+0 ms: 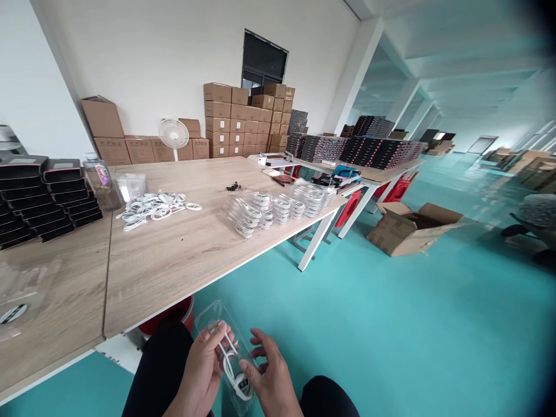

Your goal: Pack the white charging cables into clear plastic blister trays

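Observation:
Over my lap, a clear plastic tray [208, 313] holds a coiled white cable [227, 366] with a small dark-marked tag on it. My left hand [203, 362] pinches the upper end of the cable between thumb and fingers, with the tray against its fingers. At the tray's right edge is my right hand [274, 373], its fingers apart and curved. Its thumb lies close over the coil; whether it touches I cannot tell. On the table [174, 255], a heap of loose white cables [158, 207] lies left of stacked clear trays with coiled cables [282, 207].
Black boxes [47, 200] are stacked at the left beside a clear bottle [99, 176]. Loose clear packaging [26, 284] lies at the near left. Cartons [243, 119] and a white fan [174, 134] stand behind the table. An open carton [403, 229] sits on the green floor.

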### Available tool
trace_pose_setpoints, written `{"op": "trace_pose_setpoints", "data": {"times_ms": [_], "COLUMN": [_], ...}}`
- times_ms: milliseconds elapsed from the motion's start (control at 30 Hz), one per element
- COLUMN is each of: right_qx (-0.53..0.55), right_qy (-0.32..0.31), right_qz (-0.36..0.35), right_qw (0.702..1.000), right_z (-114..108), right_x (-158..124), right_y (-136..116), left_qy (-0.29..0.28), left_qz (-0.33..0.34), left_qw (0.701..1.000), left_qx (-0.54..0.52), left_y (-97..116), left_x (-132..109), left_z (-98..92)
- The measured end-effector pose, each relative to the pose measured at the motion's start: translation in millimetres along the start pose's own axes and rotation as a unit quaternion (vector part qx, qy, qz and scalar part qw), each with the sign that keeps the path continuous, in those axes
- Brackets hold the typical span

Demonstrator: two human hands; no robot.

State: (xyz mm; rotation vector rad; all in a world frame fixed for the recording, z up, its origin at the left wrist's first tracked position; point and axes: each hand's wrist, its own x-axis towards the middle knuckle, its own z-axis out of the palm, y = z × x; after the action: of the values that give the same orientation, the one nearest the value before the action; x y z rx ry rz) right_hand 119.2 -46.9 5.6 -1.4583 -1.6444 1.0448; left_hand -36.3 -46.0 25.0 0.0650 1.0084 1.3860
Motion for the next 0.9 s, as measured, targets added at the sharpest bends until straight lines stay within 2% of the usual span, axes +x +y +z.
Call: {"op": "trace_pose_setpoints", "data": {"times_ms": [100, 200, 267, 433, 567, 667, 767, 900], "right_qx": [-0.093, -0.159, -0.173, -0.125, -0.083, -0.063, -0.045, -0.062], "right_qy": [0.055, 0.068, 0.075, 0.082, 0.111, 0.108, 0.098, 0.104], "right_qz": [-0.073, -0.148, -0.166, -0.122, -0.079, -0.042, -0.047, -0.078], "right_qw": [0.991, 0.974, 0.968, 0.981, 0.987, 0.991, 0.993, 0.990], "right_z": [-0.6, -0.6, -0.1, 4.5, 8.8, 5.8, -4.2, -18.2], "right_x": [-7.3, -9.7, -9.0, -6.1, -4.0, -3.5, -3.8, -2.2], "right_y": [-4.1, -10.5, -12.6, -12.1, -13.3, -14.7, -17.6, -27.9], "left_qy": [-0.008, -0.060, -0.075, -0.080, -0.084, -0.073, -0.073, -0.111], "left_qz": [-0.004, -0.038, -0.056, -0.059, -0.040, -0.037, -0.026, -0.007], "left_qw": [1.000, 0.997, 0.995, 0.995, 0.995, 0.996, 0.997, 0.989], "left_qx": [-0.014, -0.016, -0.017, -0.029, -0.035, -0.028, 0.004, 0.101], "left_y": [0.3, -1.5, -1.9, -1.6, -3.9, -3.8, 0.6, 3.7], "left_x": [-0.2, -5.3, -8.5, -10.2, -7.7, -4.8, -5.4, -13.7], "left_z": [-0.3, 1.1, 2.3, 4.3, 3.9, 0.8, -0.5, 5.8]}}
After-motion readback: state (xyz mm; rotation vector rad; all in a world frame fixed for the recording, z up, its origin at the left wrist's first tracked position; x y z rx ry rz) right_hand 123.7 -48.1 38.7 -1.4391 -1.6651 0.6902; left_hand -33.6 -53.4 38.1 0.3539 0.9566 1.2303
